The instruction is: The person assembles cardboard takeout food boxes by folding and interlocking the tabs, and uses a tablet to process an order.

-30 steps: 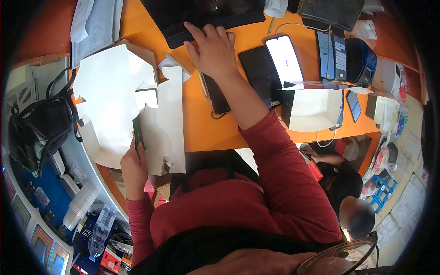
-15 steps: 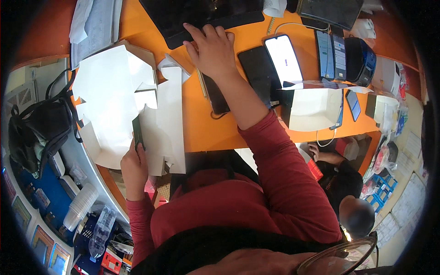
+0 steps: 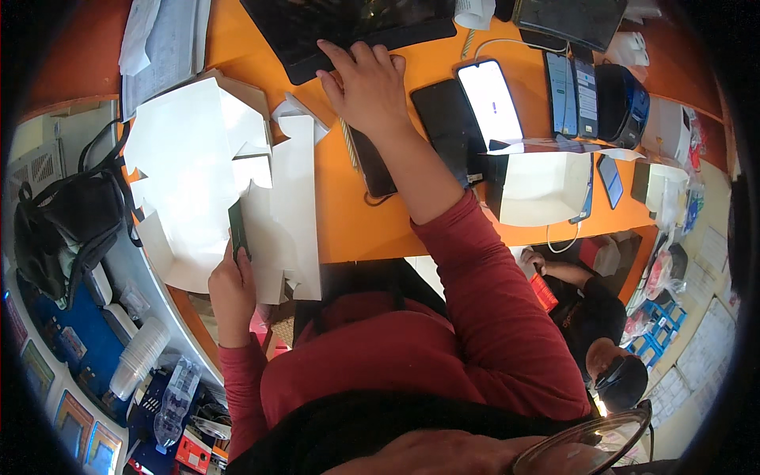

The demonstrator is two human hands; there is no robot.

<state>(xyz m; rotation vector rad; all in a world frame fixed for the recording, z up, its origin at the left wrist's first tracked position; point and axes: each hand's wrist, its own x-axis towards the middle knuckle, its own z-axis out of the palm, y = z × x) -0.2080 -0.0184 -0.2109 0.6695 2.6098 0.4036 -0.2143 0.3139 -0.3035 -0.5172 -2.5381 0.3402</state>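
Holding slim dark green object [image 3: 238, 222]: left hand [image 3: 232, 289], fingers clamped on it, over white cardboard [image 3: 182, 150]. Right hand [image 3: 370, 95]: fingers apart, index at lower edge of black screen [image 3: 348, 28]. Careless sweep could knock dark phone [image 3: 370, 165] nearby; loosened grip could drop the object. Orange tabletop [image 3: 344, 233] crowded; black bag [image 3: 87, 218] left, co-worker [image 3: 592, 317] right.

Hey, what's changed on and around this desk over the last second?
Very little: the co-worker's hand near the red object shifted slightly, direction unclear. Nothing visibly taken or released. The left hand still holds the slim dark green object; the right hand stays at the black device.
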